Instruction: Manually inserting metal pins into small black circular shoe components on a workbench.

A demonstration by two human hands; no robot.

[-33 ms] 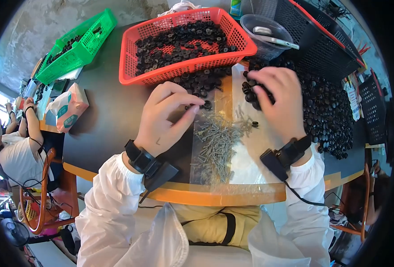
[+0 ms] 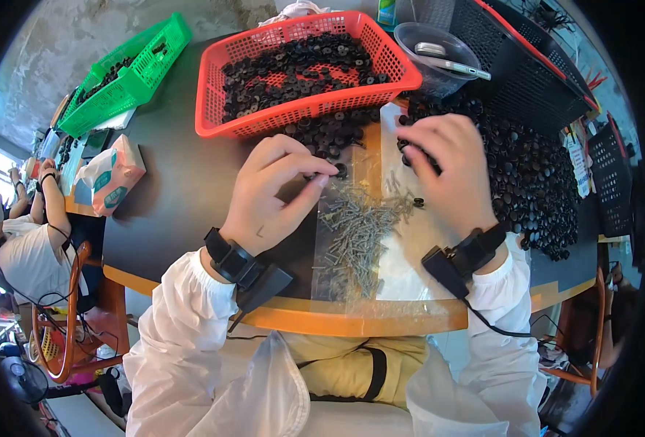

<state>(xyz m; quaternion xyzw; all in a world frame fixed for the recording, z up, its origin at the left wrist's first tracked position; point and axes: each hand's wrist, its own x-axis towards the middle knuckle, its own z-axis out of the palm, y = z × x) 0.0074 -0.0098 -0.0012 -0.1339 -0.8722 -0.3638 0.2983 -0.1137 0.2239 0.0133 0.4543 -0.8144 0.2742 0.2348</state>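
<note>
My left hand (image 2: 273, 186) is closed in a pinch, thumb against forefinger, on a small black round piece (image 2: 341, 171) that shows at the fingertips. Dark bits also show under its curled fingers. My right hand (image 2: 450, 171) reaches over black round caps (image 2: 404, 146) at the near left of a large heap. Its thumb and forefinger stand apart, slightly blurred, with black caps behind the gap. Between the hands lies a pile of grey metal screws (image 2: 355, 244) on clear plastic. Beside the screws, under my right hand, sits one small black piece (image 2: 419, 202).
A red basket (image 2: 213, 116) of black discs stands at the back, with loose discs in front. Right of it are a clear tub (image 2: 439, 87) holding a phone and a black crate (image 2: 512, 73). At left are a tissue pack (image 2: 115, 175), a green basket (image 2: 137, 84) and another person.
My right hand has shifted slightly left, its thumb and forefinger closer together. My left hand keeps its pinch almost in place.
</note>
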